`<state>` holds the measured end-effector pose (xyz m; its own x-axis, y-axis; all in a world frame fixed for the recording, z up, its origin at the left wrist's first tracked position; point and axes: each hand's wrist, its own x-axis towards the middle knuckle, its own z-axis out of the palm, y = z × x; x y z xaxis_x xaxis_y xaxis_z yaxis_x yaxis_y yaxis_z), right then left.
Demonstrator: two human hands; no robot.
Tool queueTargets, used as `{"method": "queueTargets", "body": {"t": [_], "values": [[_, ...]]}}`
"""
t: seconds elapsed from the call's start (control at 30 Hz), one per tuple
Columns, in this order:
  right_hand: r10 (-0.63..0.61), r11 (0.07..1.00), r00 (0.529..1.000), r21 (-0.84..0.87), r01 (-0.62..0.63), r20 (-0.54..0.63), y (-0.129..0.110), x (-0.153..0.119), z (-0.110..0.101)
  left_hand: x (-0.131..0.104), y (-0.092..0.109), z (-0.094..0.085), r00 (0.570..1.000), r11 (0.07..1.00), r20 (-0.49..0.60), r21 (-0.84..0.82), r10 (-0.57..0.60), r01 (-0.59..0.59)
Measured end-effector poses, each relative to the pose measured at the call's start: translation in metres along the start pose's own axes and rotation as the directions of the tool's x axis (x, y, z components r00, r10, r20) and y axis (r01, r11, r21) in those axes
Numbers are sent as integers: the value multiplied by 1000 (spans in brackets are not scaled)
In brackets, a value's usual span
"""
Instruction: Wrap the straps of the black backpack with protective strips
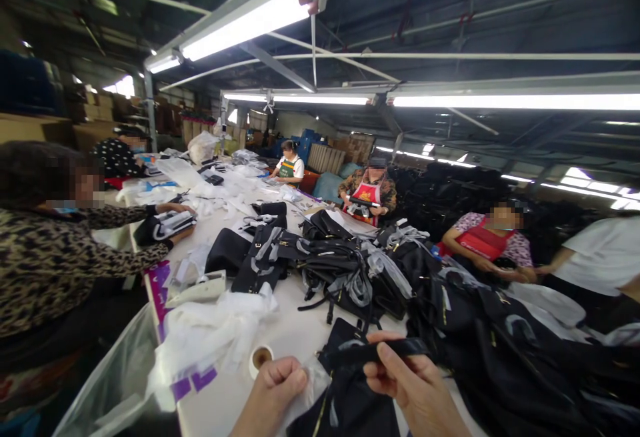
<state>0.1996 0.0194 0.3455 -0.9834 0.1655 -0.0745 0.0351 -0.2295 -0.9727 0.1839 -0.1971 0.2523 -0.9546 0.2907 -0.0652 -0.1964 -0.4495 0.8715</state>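
Your left hand [274, 383] sits low in the frame, fingers curled into a loose fist with the knuckles up. Your right hand [407, 383] is just beside it, thumb pressed forward in a pinch, wrist angling in from the bottom right.

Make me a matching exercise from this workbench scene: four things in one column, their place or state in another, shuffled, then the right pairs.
Things:
1. black strap
2. tape roll
3. right hand
4. left hand

Places or states:
A. pinching clear plastic wrap
B. lying flat on the white table, beside the left hand
C. held under the right thumb
D. gripping the strap above a black bag

Pairs: 1-C, 2-B, 3-D, 4-A
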Motion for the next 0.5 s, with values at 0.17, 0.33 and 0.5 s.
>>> {"method": "queueTargets", "body": {"t": [0.17, 0.33, 0.5], "values": [[-4, 1000, 1000, -10, 4, -8, 2, 1, 0, -4, 2, -1, 1000, 999, 15, 38, 3, -3], [-8, 999, 999, -49, 10, 31, 2, -5, 4, -7, 7, 2, 1000, 1000, 16, 22, 7, -7], [-4, 997, 997, -73, 9, 72, 8, -3, 0, -6, 7, 6, 1000, 1000, 13, -9, -20, 20]]}}
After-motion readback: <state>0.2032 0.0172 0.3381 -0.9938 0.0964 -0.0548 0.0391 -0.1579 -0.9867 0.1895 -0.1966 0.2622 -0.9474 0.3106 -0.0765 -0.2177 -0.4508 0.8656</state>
